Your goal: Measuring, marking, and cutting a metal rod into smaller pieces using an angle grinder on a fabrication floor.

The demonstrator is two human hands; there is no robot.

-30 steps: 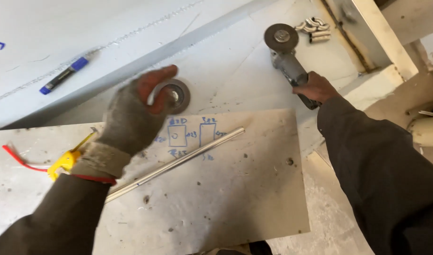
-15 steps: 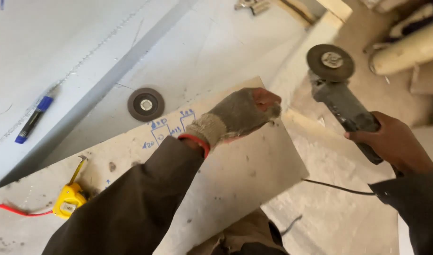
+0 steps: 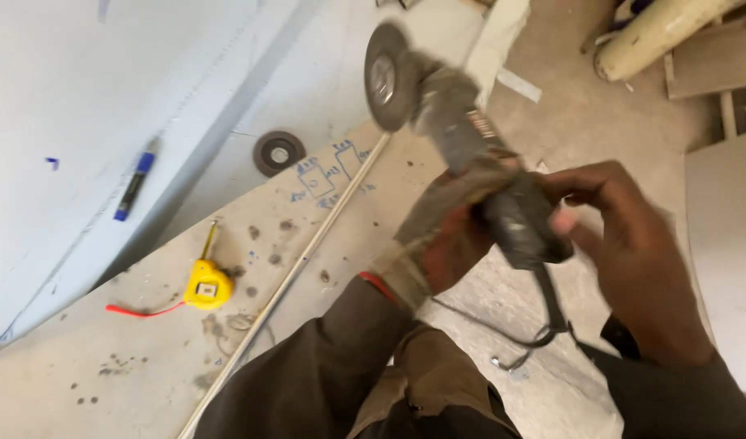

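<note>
Both my hands hold a grey angle grinder (image 3: 462,154) up in front of me, its round disc (image 3: 387,76) pointing up and left. My gloved left hand (image 3: 446,232) wraps the body from below. My bare right hand (image 3: 625,244) grips the rear of the handle, where the black cable (image 3: 543,325) hangs down. Below lies a pale spotted board (image 3: 145,358) with blue pen marks (image 3: 332,171) and a thin metal rod (image 3: 283,284) across it.
A spare grinding disc (image 3: 279,152) lies on the floor by the board's far edge. A yellow tape measure (image 3: 208,284) with a red strap sits on the board. A blue marker (image 3: 134,185) rests on a white panel at left. A cream pipe (image 3: 657,32) lies at top right.
My left hand left the board and came up to grip the grinder. My right hand brought the grinder from the right to the middle, closer to me.
</note>
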